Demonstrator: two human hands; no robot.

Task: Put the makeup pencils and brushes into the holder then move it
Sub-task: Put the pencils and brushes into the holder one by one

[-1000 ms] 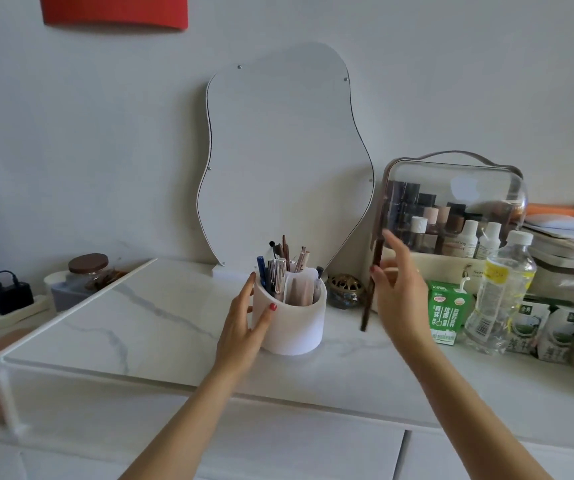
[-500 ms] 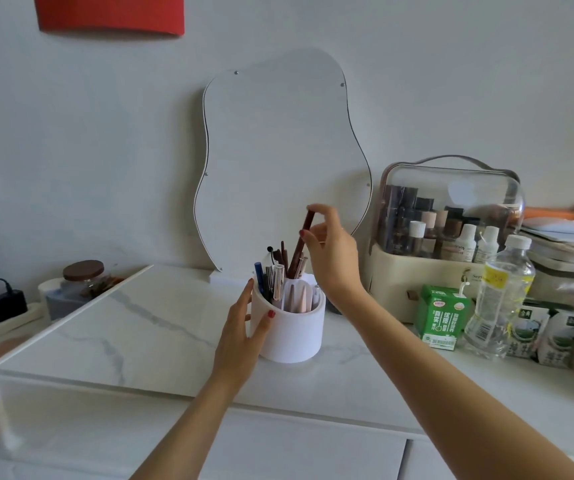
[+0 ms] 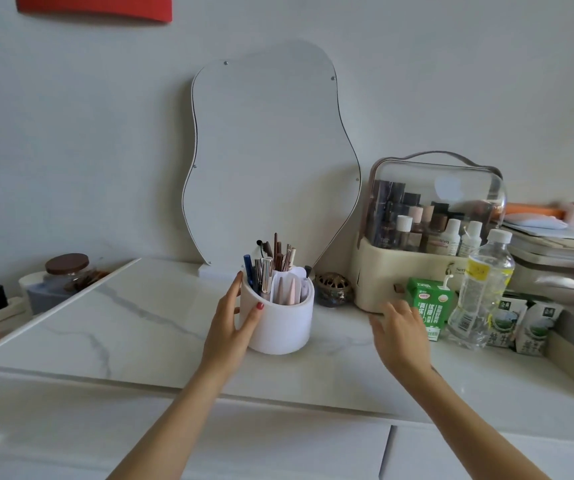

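A white round holder [image 3: 284, 327] stands upright on the marble top, in front of the mirror. Several pencils and brushes [image 3: 273, 268] stick up out of it, brown ones at the back, blue and silver ones at the left. My left hand [image 3: 232, 327] wraps the holder's left side, thumb on the front wall, fingers at the rim. My right hand [image 3: 400, 332] hovers low over the table to the right of the holder, fingers spread and empty.
A wavy mirror [image 3: 268, 157] leans on the wall behind the holder. A small bronze ornament [image 3: 333, 289], a clear-lidded cosmetics case [image 3: 431, 233], a green carton [image 3: 429, 306], a water bottle [image 3: 483, 289] and more cartons [image 3: 521, 323] crowd the right. A brown-lidded jar [image 3: 65, 271] sits at the left.
My right hand carried a brown pencil to the holder, dropped it in, then withdrew empty to the right and down. My left hand stayed on the holder.
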